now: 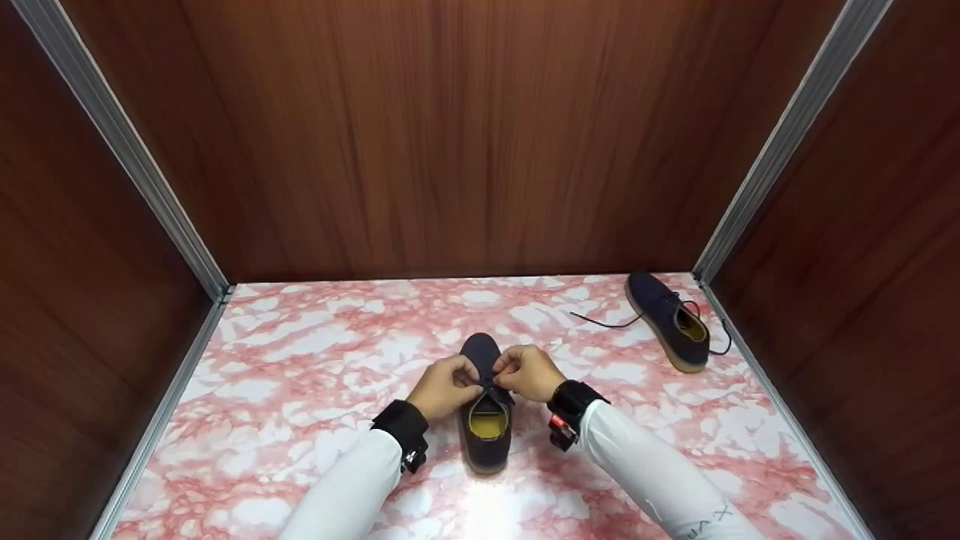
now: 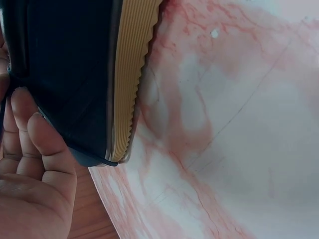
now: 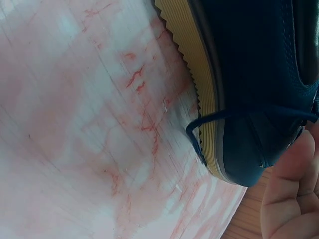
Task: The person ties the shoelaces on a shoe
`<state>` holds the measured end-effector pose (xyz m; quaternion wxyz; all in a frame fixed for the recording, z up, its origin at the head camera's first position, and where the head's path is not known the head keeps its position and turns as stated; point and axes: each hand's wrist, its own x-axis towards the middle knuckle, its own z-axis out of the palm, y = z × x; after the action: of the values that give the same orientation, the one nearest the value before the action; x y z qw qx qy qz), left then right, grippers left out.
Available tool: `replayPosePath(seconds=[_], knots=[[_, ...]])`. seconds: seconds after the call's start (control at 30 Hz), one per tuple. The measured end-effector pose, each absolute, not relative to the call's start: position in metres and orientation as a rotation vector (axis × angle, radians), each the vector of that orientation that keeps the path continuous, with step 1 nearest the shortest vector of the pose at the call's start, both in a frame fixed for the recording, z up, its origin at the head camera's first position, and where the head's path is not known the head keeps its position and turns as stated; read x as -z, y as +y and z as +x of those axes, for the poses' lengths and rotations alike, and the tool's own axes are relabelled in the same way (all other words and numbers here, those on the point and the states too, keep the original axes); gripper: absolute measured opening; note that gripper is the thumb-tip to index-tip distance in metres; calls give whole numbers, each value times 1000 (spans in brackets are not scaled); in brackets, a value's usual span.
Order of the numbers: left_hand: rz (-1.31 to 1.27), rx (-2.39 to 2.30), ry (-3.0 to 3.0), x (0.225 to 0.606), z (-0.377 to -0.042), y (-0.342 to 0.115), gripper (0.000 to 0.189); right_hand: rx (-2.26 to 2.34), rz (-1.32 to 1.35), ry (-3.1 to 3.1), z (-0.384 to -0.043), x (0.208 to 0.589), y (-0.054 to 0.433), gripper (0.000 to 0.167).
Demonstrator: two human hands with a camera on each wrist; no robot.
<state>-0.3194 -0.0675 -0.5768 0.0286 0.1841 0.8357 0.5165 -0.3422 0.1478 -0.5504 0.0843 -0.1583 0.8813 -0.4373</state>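
Note:
A dark navy lace-up shoe [image 1: 486,452] with a yellow insole stands on the table, its toe pointing away from me. My left hand [image 1: 444,386] pinches a shoelace at the knot over the tongue, from the left side. From the right, my right hand [image 1: 531,373] pinches the lace at the same knot, thumb and fingertips close together. In the left wrist view a lace end [image 2: 99,158] trails across the upper to the tan ridged sole [image 2: 133,59]. Another loose lace [image 3: 249,110] hangs over the shoe's side in the right wrist view. The fingers partly hide the knot.
A matching shoe [image 1: 656,307] lies at the back right near the side wall, its laces [image 1: 604,325] loose on both sides. The red-and-white marbled tabletop [image 1: 300,405] is bounded by brown wood-grain panels [image 1: 465,150] at the back and sides.

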Motion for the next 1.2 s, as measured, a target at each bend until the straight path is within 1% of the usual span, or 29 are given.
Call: replayPosePath(seconds=[0.1, 0.23, 0.3, 0.4, 0.47, 0.57, 0.73, 0.93, 1.2], knots=[[599, -1596, 2591, 577, -319, -67, 14, 1336, -426, 2596, -343, 550, 147, 20], [597, -1606, 2591, 576, -318, -66, 12, 1349, -483, 2572, -343, 552, 147, 26], [598, -1607, 2593, 576, -318, -66, 12, 1333, -538, 2583, -343, 553, 147, 24], [588, -1604, 2597, 576, -317, -67, 12, 1293, -584, 2621, -343, 554, 145, 16], [591, -1603, 2599, 576, -316, -68, 12, 1273, -599, 2648, -343, 556, 145, 9], [583, -1614, 2577, 576, -312, -71, 13, 1275, -592, 2659, -343, 557, 145, 4], [552, -1684, 2471, 576, -307, -77, 18, 1275, -564, 2673, -344, 560, 145, 7], [438, -1841, 2271, 580, -304, -79, 27, 1281, -509, 2659, -342, 560, 145, 11], [540, -1841, 2316, 585, -300, -71, 18, 1313, -501, 2636, -341, 560, 145, 10]])
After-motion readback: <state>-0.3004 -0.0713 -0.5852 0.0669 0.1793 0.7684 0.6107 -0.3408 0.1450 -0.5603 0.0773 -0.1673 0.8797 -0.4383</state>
